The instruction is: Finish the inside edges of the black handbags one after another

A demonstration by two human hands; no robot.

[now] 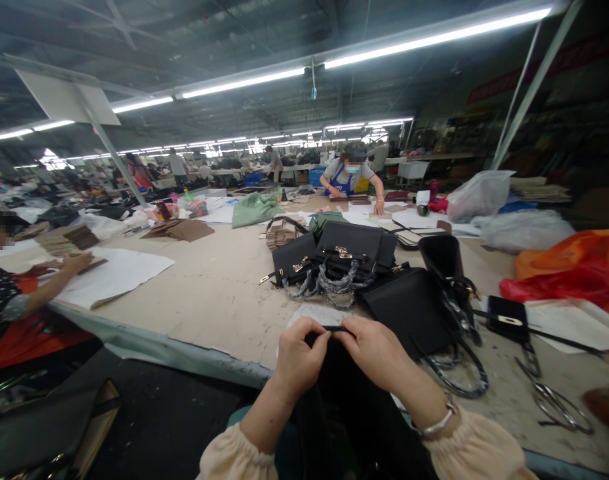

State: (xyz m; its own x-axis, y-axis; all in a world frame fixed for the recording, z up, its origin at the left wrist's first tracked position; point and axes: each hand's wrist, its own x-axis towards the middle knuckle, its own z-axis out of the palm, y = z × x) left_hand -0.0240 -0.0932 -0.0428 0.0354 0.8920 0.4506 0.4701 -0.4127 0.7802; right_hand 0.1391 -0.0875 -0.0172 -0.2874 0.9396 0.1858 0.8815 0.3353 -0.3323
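Both my hands pinch the upper edge of a black handbag (357, 400) at the front edge of the table. My left hand (300, 353) has thumb and forefinger closed on the edge. Close beside it, my right hand (374, 350) grips the same edge, its fingertips partly hidden. The bag hangs down between my forearms, its lower part in shadow. Just beyond my hands lies a pile of finished-looking black handbags (352, 243) with gold clasps and plastic-wrapped handles. Another black bag (409, 310) lies flat by my right wrist.
Scissors (559, 403) lie at the right, near a small black piece with a gold clasp (508, 317). Orange and red plastic bags (574, 263) are behind them. A co-worker (352, 177) leans over the far side; another person (14, 287) sits at the left. A dark bag (44, 427) lies lower left.
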